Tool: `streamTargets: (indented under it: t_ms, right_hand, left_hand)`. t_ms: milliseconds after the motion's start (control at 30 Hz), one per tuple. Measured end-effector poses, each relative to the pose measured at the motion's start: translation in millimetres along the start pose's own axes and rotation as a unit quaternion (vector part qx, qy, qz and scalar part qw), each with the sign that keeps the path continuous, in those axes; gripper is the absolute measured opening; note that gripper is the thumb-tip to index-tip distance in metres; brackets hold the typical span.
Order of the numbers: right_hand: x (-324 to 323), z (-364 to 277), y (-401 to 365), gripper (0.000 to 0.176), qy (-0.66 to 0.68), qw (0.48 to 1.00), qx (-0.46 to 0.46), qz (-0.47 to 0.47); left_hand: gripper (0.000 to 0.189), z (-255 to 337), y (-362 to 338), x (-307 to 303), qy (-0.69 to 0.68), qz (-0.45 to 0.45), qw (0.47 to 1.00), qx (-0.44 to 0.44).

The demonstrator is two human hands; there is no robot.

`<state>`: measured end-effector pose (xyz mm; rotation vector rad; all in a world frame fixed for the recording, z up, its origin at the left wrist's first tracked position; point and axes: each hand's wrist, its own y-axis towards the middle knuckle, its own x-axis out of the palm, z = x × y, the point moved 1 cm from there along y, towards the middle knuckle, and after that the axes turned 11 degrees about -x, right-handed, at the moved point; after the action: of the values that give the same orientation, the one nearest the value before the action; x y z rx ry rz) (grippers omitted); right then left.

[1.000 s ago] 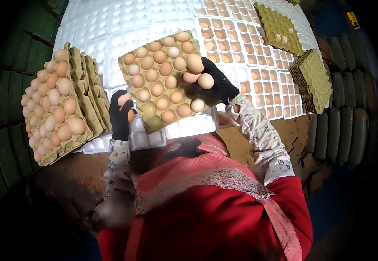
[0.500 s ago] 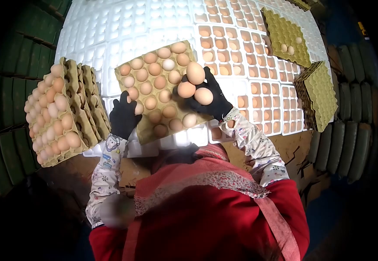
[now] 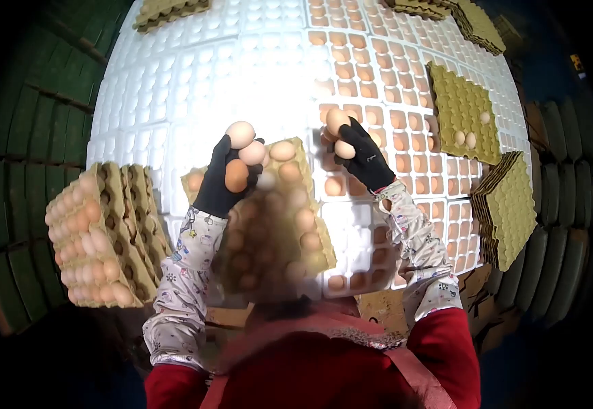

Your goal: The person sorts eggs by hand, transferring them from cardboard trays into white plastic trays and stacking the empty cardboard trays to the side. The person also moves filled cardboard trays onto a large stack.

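Note:
My left hand, in a black glove, is closed around several eggs, both pale and brown, above the far left part of a cardboard egg tray. That tray holds many eggs and lies partly in shadow in front of me. My right hand, also gloved, grips eggs over the white foam egg trays. Two of its eggs show clearly; fingers may hide more. Brown eggs sit in many foam compartments around and beyond the right hand.
On the left leans a stack of cardboard trays full of eggs. To the right are a cardboard tray with three eggs and a stack of cardboard trays. More cardboard trays lie at the far edge.
My left hand has left the cardboard tray's side and now holds eggs. The right hand moved right with its eggs, from above the cardboard tray to the foam trays. The view has shifted.

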<state>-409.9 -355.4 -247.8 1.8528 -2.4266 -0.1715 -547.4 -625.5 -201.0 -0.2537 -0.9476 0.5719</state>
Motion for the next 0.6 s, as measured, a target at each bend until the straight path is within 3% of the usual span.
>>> streamTargets:
  t_ms: [67,100,133,167,200,267,300,333,400,467,533,567,600]
  right_hand:
    - [-4.1,-25.0,43.8,0.047,0.081,0.989,0.112,0.061]
    - [-14.1,-22.3,62.6,0.048,-0.012,0.992,0.124,0.01]
    - [-18.3,9.1,77.8,0.04,-0.181,0.982,-0.009,0.055]
    - [-20.2,9.2,98.0,0.036,-0.282,0.957,-0.061,-0.012]
    - [-20.8,7.1,118.5,0.033,-0.376,0.916,-0.113,-0.078]
    - [-17.2,11.1,149.8,0.03,-0.495,0.836,-0.176,-0.157]
    - [-13.7,18.0,167.1,0.027,-0.535,0.805,-0.164,-0.198]
    - [-13.1,29.4,182.0,0.031,-0.56,0.778,-0.169,-0.23]
    - [-14.0,43.4,202.5,0.034,-0.526,0.777,-0.196,-0.287]
    - [-17.3,53.1,215.2,0.036,-0.487,0.801,-0.172,-0.301]
    - [-24.1,50.5,218.1,0.031,-0.439,0.849,-0.167,-0.244]
    - [-28.7,48.5,218.0,0.029,-0.468,0.847,-0.144,-0.207]
    - [-35.9,52.1,217.0,0.027,-0.48,0.853,-0.136,-0.15]
  left_hand:
    - [0.036,25.4,43.1,9.2,0.057,0.157,0.985,-0.036]
    - [0.045,35.2,70.9,11.4,0.228,0.169,0.956,0.068]
    - [0.035,47.7,99.5,-6.3,0.351,0.181,0.918,0.019]
    - [0.033,53.0,128.0,-21.6,0.522,0.189,0.818,0.149]
    - [0.034,58.7,149.6,-30.7,0.666,0.186,0.67,0.27]
    - [0.037,80.5,168.3,-6.3,0.787,0.183,0.564,0.167]
    - [0.048,85.3,190.2,-23.3,0.799,0.168,0.561,0.139]
    - [0.048,89.8,200.8,-28.4,0.8,0.168,0.558,0.138]
    - [0.055,96.5,217.0,-39.3,0.846,0.131,0.51,0.088]
    - [0.061,96.1,222.4,-53.2,0.842,0.124,0.517,0.092]
    - [0.06,95.7,220.4,-61.4,0.753,0.185,0.604,0.183]
    - [0.054,94.9,217.3,-65.9,0.713,0.18,0.646,0.205]
    - [0.046,92.8,210.9,-63.1,0.702,0.218,0.65,0.194]
